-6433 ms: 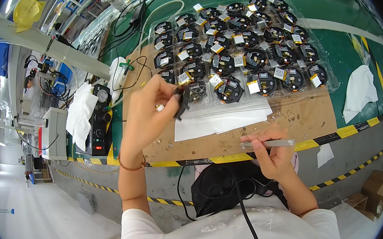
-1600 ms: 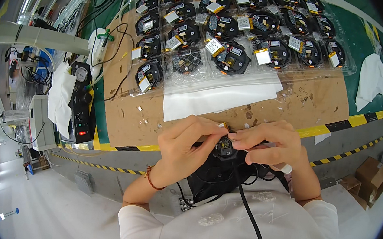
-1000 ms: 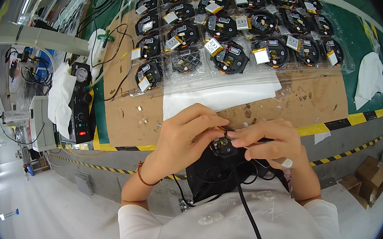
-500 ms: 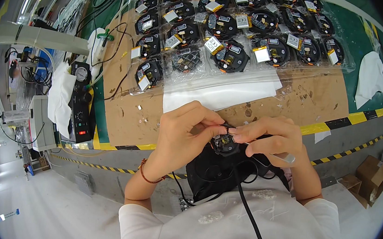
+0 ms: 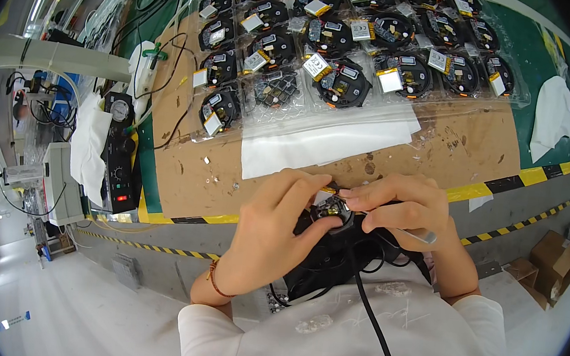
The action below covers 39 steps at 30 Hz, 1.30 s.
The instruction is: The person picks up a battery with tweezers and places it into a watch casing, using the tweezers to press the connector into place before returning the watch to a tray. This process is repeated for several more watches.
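- At the left of the frame, a white cloth (image 5: 90,147) hung against a black control box (image 5: 118,178) with a round gauge and a lit red switch.
- Across the upper middle, a clear tray (image 5: 299,113) held rows of round black units, most with a silver battery beside or over them; white sheets (image 5: 277,155) lay by its near edge on a brown board (image 5: 455,140).
- Just below the frame's centre, the left hand (image 5: 273,225) had thumb and fingers clamped on a round black module (image 5: 334,214).
- Right of it, the right hand (image 5: 403,208) gripped metal tweezers (image 5: 423,237), fingertips at the module; the tips seemed hidden, so I could not tell whether they touched it.
- At the upper right lay a white rag (image 5: 554,119); at the lower right stood a cardboard box (image 5: 557,268).
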Motion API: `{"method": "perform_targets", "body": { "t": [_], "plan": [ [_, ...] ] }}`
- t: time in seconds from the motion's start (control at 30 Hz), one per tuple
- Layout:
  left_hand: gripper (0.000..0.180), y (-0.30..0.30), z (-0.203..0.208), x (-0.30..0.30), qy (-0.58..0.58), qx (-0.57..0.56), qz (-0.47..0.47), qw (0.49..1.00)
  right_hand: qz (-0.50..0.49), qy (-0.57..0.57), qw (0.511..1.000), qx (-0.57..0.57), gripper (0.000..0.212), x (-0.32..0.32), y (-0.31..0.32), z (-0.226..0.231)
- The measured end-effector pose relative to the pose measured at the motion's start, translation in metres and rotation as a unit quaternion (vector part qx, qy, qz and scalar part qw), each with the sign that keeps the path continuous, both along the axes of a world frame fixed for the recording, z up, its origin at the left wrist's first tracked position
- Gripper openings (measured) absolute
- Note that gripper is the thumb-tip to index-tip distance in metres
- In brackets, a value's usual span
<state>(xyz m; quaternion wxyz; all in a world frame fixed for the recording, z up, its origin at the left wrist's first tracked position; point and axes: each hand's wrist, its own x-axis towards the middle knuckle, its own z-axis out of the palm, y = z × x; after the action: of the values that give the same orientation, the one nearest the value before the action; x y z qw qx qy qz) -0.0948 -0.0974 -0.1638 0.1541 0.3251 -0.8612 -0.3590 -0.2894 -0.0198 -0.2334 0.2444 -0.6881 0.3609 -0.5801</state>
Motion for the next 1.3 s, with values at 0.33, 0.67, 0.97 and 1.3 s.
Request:
{"method": "perform_targets", "body": {
  "t": [0.33,0.67,0.97,1.3],
  "plan": [
    [0.039,0.011,-0.012,-0.002,0.002,-0.102,0.037,0.994,-0.015,0.005,1.000,-0.009,0.027,0.002,-0.001,0.000],
    [0.037,0.019,-0.015,-0.006,0.028,-0.166,0.042,0.985,-0.039,0.004,0.999,-0.008,0.025,0.005,0.000,0.001],
    [0.040,0.022,-0.018,-0.004,0.011,-0.177,0.053,0.983,-0.043,0.016,0.999,-0.013,0.025,0.006,0.000,0.001],
    [0.039,0.014,-0.016,0.004,-0.027,-0.213,0.090,0.972,-0.045,0.018,0.999,-0.025,0.026,0.006,0.000,-0.002]
  ]
}}
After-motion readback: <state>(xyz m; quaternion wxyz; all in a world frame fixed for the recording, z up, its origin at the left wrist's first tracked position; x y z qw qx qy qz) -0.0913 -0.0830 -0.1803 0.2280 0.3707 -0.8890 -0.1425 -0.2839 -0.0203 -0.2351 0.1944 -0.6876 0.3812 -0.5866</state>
